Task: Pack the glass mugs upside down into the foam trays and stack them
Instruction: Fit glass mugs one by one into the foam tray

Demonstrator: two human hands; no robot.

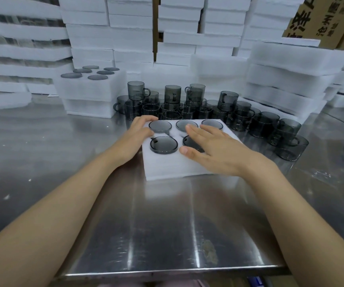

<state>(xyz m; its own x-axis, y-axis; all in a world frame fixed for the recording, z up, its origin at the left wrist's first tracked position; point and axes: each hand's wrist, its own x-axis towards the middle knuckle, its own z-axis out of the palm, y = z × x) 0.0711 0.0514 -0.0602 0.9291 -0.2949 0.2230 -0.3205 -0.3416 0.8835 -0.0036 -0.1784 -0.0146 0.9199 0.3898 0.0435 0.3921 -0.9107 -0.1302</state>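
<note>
A white foam tray lies on the steel table in front of me, with several smoky glass mugs set upside down in its holes; one mug base shows at the front left. My left hand holds the tray's left edge, fingers curled over its far corner. My right hand lies flat with straight fingers on the tray's right side, covering mug bases. A cluster of loose grey mugs stands behind the tray.
A filled foam tray stack stands at the back left. Tall piles of white foam trays line the back and right. Cardboard boxes rise at the top right. The steel table edge runs near me.
</note>
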